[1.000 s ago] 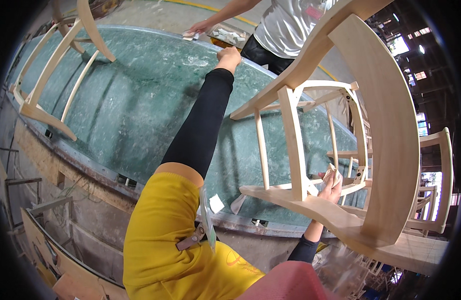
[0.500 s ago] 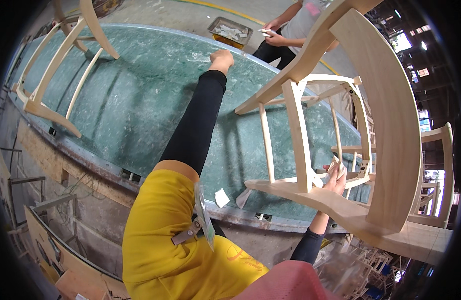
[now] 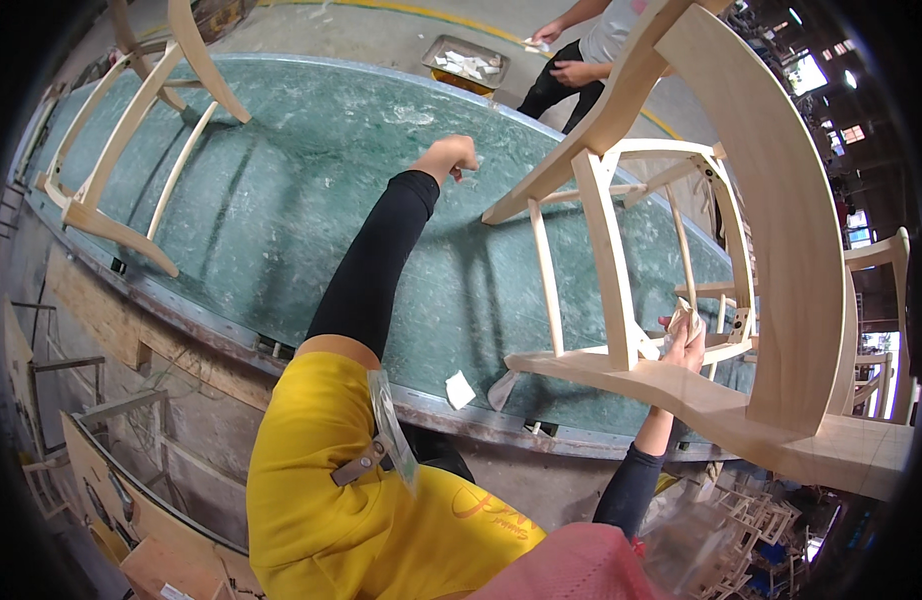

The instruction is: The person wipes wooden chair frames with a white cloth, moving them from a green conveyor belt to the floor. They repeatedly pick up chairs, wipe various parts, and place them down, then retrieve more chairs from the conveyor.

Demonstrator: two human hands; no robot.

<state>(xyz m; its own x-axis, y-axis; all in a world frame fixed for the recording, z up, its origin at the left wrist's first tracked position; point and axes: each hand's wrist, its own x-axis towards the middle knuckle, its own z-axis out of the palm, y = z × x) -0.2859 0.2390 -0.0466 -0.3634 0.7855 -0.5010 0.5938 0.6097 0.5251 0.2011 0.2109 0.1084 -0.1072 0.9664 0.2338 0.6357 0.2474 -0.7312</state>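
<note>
Wooden chair (image 3: pixel 606 265) on scuffed green tabletop (image 3: pixel 311 210), grey floor (image 3: pixel 326 32).

You have soft, fairly bright light across the green tabletop (image 3: pixel 291 220), with blurry-edged shadows streaking it near the chair frame (image 3: pixel 605 260). At your right, a bright opening (image 3: pixel 807 76) glares out of the dim background — its detail is washed out. Your lens bends straight edges toward a black rim, and a translucent patch (image 3: pixel 691 550) at lower right looks smeared.
</note>
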